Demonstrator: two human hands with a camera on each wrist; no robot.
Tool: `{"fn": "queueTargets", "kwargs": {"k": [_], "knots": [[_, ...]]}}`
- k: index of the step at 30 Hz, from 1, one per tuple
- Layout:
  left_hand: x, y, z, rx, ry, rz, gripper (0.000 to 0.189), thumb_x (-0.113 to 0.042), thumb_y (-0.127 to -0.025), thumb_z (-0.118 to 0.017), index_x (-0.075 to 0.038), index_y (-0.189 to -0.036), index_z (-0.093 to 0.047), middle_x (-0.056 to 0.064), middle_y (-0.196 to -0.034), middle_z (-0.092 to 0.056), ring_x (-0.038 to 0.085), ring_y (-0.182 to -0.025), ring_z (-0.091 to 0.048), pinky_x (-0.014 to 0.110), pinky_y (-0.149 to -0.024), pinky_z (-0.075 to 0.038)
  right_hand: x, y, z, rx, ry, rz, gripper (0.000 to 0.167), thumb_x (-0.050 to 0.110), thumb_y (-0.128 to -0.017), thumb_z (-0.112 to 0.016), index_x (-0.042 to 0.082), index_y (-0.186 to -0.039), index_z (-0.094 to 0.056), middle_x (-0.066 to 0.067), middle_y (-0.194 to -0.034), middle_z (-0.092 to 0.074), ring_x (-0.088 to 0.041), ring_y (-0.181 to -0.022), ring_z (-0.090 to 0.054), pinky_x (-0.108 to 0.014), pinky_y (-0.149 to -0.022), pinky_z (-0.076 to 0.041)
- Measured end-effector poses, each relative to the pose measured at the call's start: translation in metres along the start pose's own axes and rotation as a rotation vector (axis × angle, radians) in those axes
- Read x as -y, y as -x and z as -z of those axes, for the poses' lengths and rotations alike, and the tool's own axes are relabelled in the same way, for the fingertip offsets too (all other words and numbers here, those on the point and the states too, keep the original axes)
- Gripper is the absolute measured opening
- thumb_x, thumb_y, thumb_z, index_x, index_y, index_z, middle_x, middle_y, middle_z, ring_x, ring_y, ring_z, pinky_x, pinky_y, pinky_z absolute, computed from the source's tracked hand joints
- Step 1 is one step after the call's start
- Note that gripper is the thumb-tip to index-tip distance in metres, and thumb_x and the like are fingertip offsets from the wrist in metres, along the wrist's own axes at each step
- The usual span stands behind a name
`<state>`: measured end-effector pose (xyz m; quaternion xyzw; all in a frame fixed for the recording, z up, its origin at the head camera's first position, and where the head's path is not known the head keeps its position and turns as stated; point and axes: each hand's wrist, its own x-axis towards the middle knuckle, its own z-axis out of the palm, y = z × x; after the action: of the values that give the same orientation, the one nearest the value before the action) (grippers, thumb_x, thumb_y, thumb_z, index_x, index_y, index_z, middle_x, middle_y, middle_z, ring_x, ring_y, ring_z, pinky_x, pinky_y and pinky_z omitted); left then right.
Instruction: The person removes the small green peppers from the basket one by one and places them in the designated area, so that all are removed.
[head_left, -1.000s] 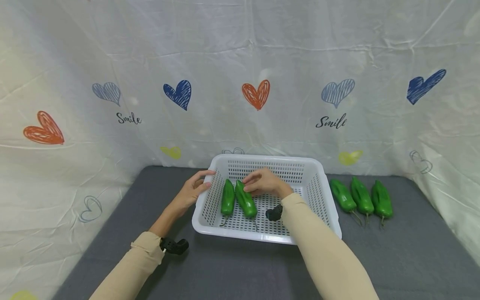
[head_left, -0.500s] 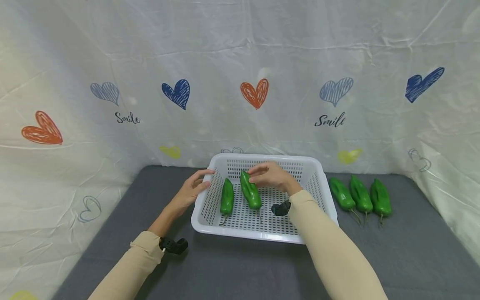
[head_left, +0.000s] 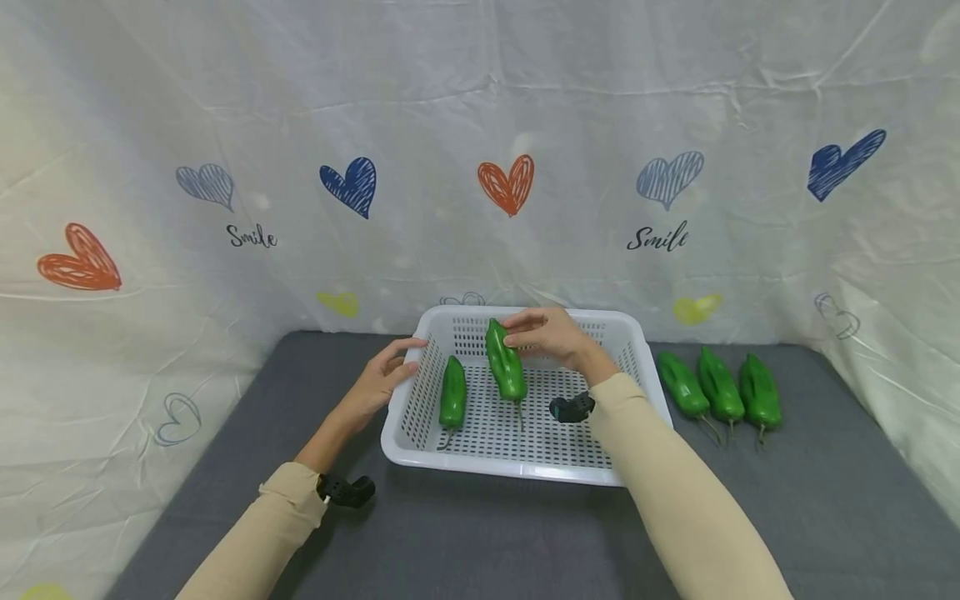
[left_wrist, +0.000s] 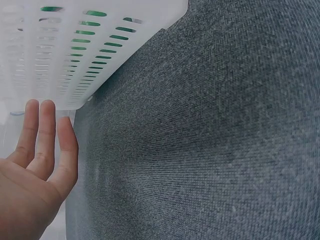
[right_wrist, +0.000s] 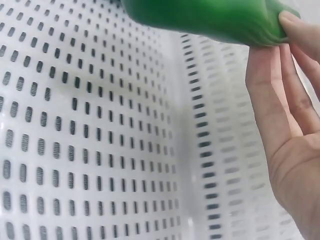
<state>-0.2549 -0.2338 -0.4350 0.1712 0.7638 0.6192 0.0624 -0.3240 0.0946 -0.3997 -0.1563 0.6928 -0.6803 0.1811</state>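
My right hand (head_left: 553, 337) pinches a green pepper (head_left: 506, 367) near its pointed end, thumb on one side and fingers on the other. The pepper hangs tilted over the white basket (head_left: 465, 467), its thin stem downward. In the right wrist view the pepper (right_wrist: 210, 17) is above the slotted basket floor, fingertips at its end. A second green pepper (head_left: 453, 396) lies in the left part of the basket. My left hand (head_left: 375, 383) is at the basket's left rim. In the left wrist view its fingers (left_wrist: 46, 130) extend loosely up to the basket's outer wall.
To the right of the basket, three green peppers (head_left: 722, 390) lie side by side on the grey cloth-covered table (head_left: 480, 542), stems toward me. A pale curtain (head_left: 420, 108) printed with hearts hangs behind the table and along its sides.
My right hand has lifted the pepper from the basket floor beside the other one and moved it up and to the right. The left hand has stayed at the rim.
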Motion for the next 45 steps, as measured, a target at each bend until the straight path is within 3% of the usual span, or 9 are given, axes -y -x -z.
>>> {"fn": "queueTargets", "kwargs": {"k": [8, 31, 45], "knots": [[0.001, -0.001, 0.0, 0.006, -0.003, -0.01, 0.043, -0.019, -0.109, -0.052, -0.013, -0.151, -0.044, 0.031, -0.128, -0.055, 0.038, -0.095, -0.069, 0.047, -0.068, -0.06, 0.015, 0.005, 0.005, -0.047, -0.064, -0.01, 0.036, -0.004, -0.088, -0.078, -0.006, -0.122, -0.067, -0.016, -0.113, -0.069, -0.028, -0.1, -0.068, -0.045, -0.091, -0.054], [0.002, 0.0, 0.0, 0.006, 0.004, -0.001, 0.043, -0.021, -0.109, -0.051, -0.012, -0.151, -0.043, 0.031, -0.129, -0.055, 0.036, -0.095, -0.069, 0.045, -0.068, -0.06, 0.057, 0.036, 0.018, -0.132, -0.058, 0.058, 0.03, -0.003, -0.089, -0.077, -0.003, -0.118, -0.069, -0.016, -0.121, -0.066, -0.028, -0.104, -0.067, -0.043, -0.089, -0.055], [0.002, 0.0, 0.0, 0.026, 0.019, -0.019, 0.043, -0.02, -0.11, -0.05, -0.012, -0.152, -0.042, 0.032, -0.131, -0.054, 0.039, -0.098, -0.068, 0.046, -0.069, -0.06, 0.059, 0.059, 0.035, -0.194, -0.078, 0.131, 0.03, -0.005, -0.088, -0.077, -0.005, -0.117, -0.068, -0.012, -0.111, -0.068, -0.024, -0.099, -0.069, -0.043, -0.088, -0.055]]}}
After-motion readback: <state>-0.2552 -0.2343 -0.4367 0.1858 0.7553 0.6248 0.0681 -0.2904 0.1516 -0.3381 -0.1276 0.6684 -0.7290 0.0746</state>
